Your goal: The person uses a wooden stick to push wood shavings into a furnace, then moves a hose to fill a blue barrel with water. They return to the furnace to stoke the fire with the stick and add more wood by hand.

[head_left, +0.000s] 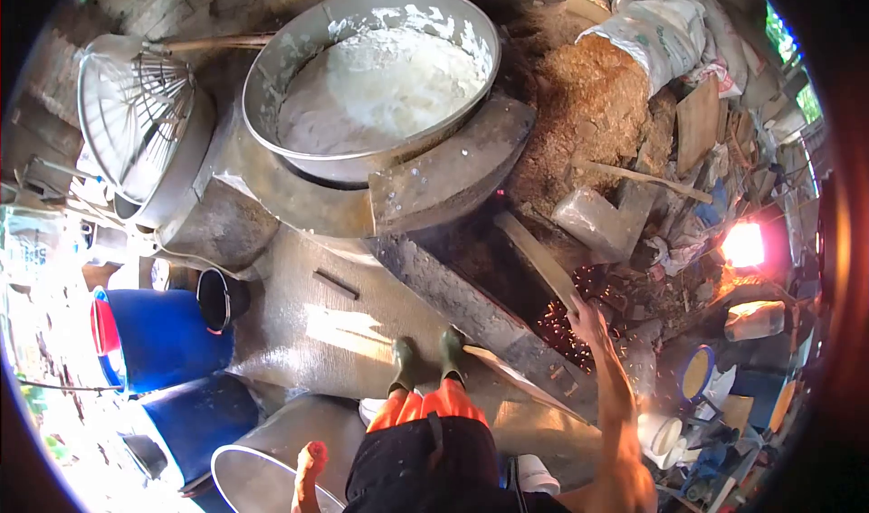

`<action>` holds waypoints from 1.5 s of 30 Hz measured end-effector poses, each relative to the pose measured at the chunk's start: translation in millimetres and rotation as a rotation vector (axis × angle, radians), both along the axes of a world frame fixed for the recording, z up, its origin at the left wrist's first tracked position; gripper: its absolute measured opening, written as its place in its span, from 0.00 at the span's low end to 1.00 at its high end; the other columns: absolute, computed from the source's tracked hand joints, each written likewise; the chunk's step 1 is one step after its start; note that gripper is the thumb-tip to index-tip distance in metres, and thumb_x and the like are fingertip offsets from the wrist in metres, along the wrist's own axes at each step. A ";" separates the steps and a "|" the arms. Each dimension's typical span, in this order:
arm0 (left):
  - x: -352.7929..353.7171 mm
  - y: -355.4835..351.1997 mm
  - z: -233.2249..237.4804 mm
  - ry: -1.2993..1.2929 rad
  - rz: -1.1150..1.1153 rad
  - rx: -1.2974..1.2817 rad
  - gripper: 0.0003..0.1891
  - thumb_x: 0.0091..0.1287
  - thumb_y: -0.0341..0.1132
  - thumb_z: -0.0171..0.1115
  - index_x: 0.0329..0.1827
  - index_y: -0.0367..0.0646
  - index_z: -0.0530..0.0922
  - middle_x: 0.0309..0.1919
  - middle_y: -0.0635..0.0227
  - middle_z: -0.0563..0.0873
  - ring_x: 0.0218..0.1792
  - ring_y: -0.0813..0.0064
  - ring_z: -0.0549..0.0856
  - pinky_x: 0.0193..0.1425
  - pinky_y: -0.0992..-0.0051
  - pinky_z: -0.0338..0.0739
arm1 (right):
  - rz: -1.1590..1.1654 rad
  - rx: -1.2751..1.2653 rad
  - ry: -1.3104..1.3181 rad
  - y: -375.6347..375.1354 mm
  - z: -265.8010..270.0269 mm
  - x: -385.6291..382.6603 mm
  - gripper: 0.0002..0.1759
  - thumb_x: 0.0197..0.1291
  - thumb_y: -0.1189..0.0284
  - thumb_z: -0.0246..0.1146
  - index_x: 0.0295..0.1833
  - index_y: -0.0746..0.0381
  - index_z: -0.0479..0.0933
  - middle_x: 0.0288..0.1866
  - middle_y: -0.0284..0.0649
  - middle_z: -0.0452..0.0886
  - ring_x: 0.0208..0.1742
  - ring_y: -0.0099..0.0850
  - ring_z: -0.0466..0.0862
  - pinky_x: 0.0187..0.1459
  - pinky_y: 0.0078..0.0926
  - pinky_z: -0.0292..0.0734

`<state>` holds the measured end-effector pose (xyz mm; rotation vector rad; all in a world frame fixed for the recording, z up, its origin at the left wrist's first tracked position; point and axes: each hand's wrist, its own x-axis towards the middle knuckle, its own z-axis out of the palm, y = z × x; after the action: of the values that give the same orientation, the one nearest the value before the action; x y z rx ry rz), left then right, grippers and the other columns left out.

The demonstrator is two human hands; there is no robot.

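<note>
Head view: right hand grasping near end of wooden plank, lower right of big metal pan; plank's far end nearest pan. Sparks beside hand. Left hand clenched, well below pan, near metal drum. Pan holds whitish stuff.

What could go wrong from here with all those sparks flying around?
The right hand grips a wooden plank with sparks right beside it, so bare skin might get burned. A stray spark could also set the sawdust-like heap nearby smouldering. And the loose board lies close to the boots, so a step that way may mean a stumble.
</note>
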<state>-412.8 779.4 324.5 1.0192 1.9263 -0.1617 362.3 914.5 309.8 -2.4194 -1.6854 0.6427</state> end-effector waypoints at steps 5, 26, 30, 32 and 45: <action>3.3 -29.6 -41.7 -0.145 -0.039 -0.095 0.11 0.61 0.41 0.58 0.31 0.44 0.81 0.21 0.67 0.84 0.25 0.74 0.85 0.33 0.72 0.78 | -0.122 0.015 0.143 -121.1 110.9 -5.8 0.31 0.52 0.72 0.63 0.65 0.61 0.69 0.52 0.58 0.79 0.49 0.50 0.83 0.47 0.38 0.79; -1.1 37.9 -78.9 -0.255 0.244 0.284 0.13 0.69 0.42 0.54 0.40 0.41 0.79 0.28 0.66 0.85 0.26 0.76 0.85 0.28 0.74 0.78 | -0.106 0.041 0.145 -135.0 67.8 -7.7 0.25 0.60 0.68 0.65 0.62 0.64 0.73 0.40 0.48 0.84 0.29 0.26 0.77 0.35 0.27 0.74; -20.6 -26.6 -117.9 -0.107 -0.092 -0.029 0.15 0.66 0.44 0.55 0.23 0.47 0.79 0.18 0.72 0.82 0.23 0.74 0.84 0.24 0.71 0.77 | -0.128 -0.093 0.224 -180.7 128.6 4.8 0.23 0.63 0.67 0.62 0.63 0.60 0.73 0.33 0.40 0.83 0.31 0.21 0.76 0.33 0.23 0.73; -16.1 -43.6 -113.8 -0.147 -0.102 0.048 0.12 0.64 0.43 0.58 0.28 0.46 0.81 0.21 0.70 0.83 0.24 0.73 0.85 0.24 0.69 0.78 | -0.144 -0.152 0.280 -189.3 172.8 -1.7 0.23 0.64 0.66 0.61 0.63 0.58 0.74 0.30 0.36 0.81 0.30 0.19 0.74 0.32 0.22 0.72; 12.9 66.4 -69.7 -0.324 0.353 0.231 0.18 0.67 0.45 0.57 0.48 0.38 0.77 0.29 0.67 0.83 0.27 0.75 0.83 0.27 0.75 0.76 | -0.676 -0.146 0.705 -140.4 133.3 -73.6 0.22 0.68 0.49 0.52 0.59 0.50 0.70 0.17 0.25 0.63 0.13 0.15 0.62 0.13 0.17 0.58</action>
<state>-399.9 845.8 254.8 0.7768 1.8148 0.4110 288.6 774.1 443.1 -2.2196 -0.5309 1.2947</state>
